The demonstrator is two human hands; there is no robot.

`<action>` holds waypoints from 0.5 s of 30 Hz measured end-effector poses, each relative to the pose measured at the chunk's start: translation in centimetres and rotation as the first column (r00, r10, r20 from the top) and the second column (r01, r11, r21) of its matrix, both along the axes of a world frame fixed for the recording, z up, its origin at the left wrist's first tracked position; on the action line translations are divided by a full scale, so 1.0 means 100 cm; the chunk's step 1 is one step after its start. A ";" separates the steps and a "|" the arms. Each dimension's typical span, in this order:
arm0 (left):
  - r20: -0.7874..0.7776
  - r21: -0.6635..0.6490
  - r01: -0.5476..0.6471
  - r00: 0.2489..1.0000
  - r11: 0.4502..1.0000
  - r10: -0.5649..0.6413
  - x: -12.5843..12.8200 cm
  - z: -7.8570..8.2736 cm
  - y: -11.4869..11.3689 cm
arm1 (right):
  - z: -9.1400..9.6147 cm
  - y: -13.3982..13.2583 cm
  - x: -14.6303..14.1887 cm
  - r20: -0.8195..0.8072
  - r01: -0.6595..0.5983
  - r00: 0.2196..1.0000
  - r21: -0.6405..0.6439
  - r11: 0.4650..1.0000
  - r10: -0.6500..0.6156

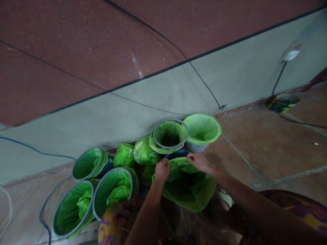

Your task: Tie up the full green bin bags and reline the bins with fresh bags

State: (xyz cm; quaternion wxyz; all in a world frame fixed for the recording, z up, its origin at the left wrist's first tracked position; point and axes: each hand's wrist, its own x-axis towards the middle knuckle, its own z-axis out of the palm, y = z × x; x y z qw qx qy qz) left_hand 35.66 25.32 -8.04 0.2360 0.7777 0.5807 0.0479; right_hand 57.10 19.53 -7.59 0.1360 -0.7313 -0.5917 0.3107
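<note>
My left hand [162, 169] and my right hand [200, 161] both pinch the far edge of a green plastic bag [189, 187] that hangs open over a dark blue bin [177, 154]. The bin's rim shows between the two hands. The bag's mouth sags toward me, and most of the bin is hidden under it. Both hands are closed on the bag's rim.
Several bins lined with green bags stand around: two [170, 134] [203, 129] by the wall behind, three [88, 162] [113, 190] [73, 207] at the left. Tied green bags [125, 154] lie between them. Cables [46, 204] run along the tiled floor and wall.
</note>
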 end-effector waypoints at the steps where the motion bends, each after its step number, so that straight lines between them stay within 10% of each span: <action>1: -0.016 0.006 -0.012 1.000 1.000 0.012 0.001 -0.002 0.004 | -0.003 0.005 0.003 0.019 0.011 1.000 -0.012 1.000 -0.011; 15: -0.102 -0.020 -0.297 0.951 0.955 0.293 0.000 -0.019 0.017 | -0.037 0.035 -0.011 0.216 0.087 0.973 -0.034 0.996 -0.078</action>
